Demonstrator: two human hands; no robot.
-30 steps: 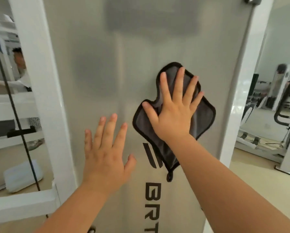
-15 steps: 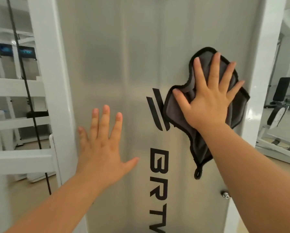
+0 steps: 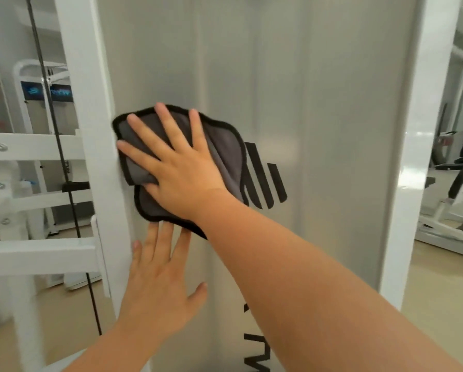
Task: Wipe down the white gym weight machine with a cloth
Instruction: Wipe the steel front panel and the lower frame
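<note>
Right hand [image 3: 182, 167] flat, fingers spread, pressing grey cloth [image 3: 225, 154] on machine panel [image 3: 318, 103], left hand [image 3: 157, 280] open against panel

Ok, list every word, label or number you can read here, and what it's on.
No text can be read in full.
Black lettering low on the grey panel: cut off, unreadable.
Black logo on the panel: three slanted bars, no letters.
Blue sign on the background machine: too blurred.
</note>
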